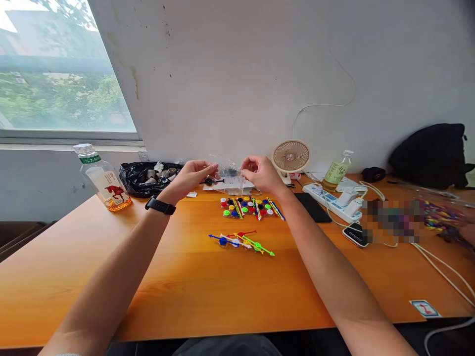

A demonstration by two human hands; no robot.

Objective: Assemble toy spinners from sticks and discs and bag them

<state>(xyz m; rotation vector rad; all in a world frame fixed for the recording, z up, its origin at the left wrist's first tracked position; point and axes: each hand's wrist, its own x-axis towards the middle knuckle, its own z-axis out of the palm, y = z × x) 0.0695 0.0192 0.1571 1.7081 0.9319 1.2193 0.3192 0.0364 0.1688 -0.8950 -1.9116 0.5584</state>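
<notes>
Holding a clear plastic bag (234, 174) above the desk's (185, 291) far side, apparently to spread it | left hand (193, 174), right hand (262, 174): fingertips pinched on the film | black spinner (209, 182) just below left fingers, contact unclear | next move likely needs steady tension

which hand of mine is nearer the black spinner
Left. Your left hand is close beside the black spinner; your right hand is farther off, to its right, at the clear bag.
</notes>
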